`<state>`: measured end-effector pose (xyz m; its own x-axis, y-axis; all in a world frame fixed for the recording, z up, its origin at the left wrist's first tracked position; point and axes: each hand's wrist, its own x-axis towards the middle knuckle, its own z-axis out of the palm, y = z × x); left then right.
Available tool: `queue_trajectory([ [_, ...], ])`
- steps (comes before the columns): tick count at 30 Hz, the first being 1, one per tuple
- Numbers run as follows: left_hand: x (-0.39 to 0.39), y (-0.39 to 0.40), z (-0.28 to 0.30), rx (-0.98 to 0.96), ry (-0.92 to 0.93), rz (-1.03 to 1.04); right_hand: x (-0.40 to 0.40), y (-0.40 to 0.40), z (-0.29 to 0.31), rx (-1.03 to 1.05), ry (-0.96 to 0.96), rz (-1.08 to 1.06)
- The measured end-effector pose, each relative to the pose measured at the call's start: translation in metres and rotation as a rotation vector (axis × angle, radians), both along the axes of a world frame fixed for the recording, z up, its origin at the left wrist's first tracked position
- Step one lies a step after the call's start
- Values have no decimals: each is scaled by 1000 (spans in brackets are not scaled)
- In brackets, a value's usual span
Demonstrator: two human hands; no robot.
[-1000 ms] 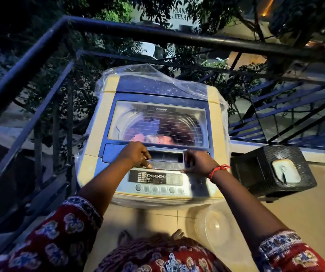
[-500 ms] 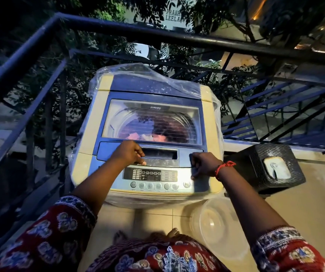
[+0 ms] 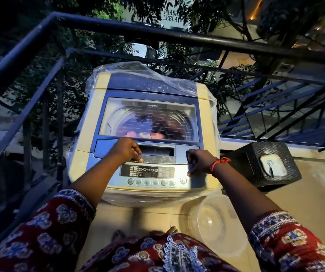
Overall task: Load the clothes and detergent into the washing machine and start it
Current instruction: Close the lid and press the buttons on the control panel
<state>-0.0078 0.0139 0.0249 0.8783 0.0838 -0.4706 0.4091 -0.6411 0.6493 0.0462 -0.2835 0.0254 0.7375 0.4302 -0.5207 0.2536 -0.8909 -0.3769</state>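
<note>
A cream and blue top-load washing machine stands in front of me under a pushed-back clear plastic cover. Its glass lid is down. Pink and dark clothes show through it in the drum. My left hand is curled over the lid's front edge, at the left end of the handle recess. My right hand is curled on the same edge further right, thumb touching the grey control panel. A row of round buttons runs below the display. No detergent is in view.
A dark metal railing closes off the left and far sides. A black woven box with a white lid piece sits right of the machine. A clear plastic tub lies on the tiled floor by my feet.
My right hand has slid to the right along the lid's front edge, away from the handle recess. My left hand has stayed in place. The lid remains down.
</note>
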Motion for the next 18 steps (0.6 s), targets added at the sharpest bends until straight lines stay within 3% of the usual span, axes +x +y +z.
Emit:
queue_trajectory([
  [18, -10, -2, -5, 48, -48, 3, -2, 4, 2, -42, 3, 30],
])
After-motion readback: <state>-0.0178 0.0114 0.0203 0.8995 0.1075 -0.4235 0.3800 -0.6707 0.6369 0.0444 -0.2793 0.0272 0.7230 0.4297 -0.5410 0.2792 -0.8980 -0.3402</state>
